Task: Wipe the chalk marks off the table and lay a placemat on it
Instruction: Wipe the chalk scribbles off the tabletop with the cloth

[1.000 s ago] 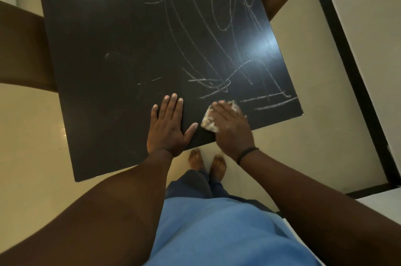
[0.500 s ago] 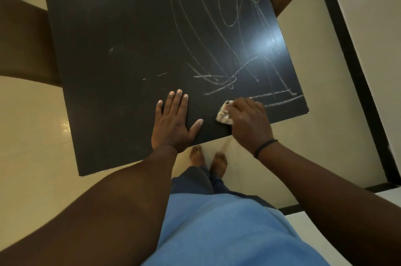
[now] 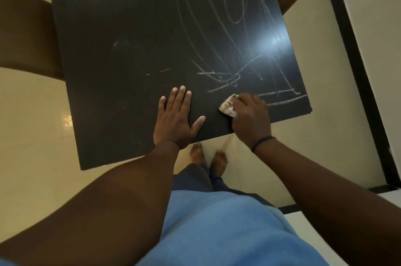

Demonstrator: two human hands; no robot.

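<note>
The person stands at the near edge of a dark table (image 3: 121, 53) and looks down on it. The left hand (image 3: 173, 120) lies flat on the tabletop near that edge, fingers straight and close together, thumb spread out to the right, holding nothing. The right hand (image 3: 249, 116) is just to the right of it, also at the near edge, with its fingers curled down over a small crumpled pale cloth (image 3: 227, 107) that it presses against the surface; the cloth sticks out on the left side of the hand. A thin dark band (image 3: 262, 142) circles the right wrist.

White chalk marks (image 3: 236, 33) cover the right half of the table: long loops and curves toward the far side, and short scribbled strokes and two straight lines on the near right, running up to the right hand. The left half of the table shows only a couple of faint short dashes. No placemat is in view.

Below the table edge, the person's bare feet (image 3: 208, 157) stand on a pale floor (image 3: 32, 114), between the two forearms.
</note>
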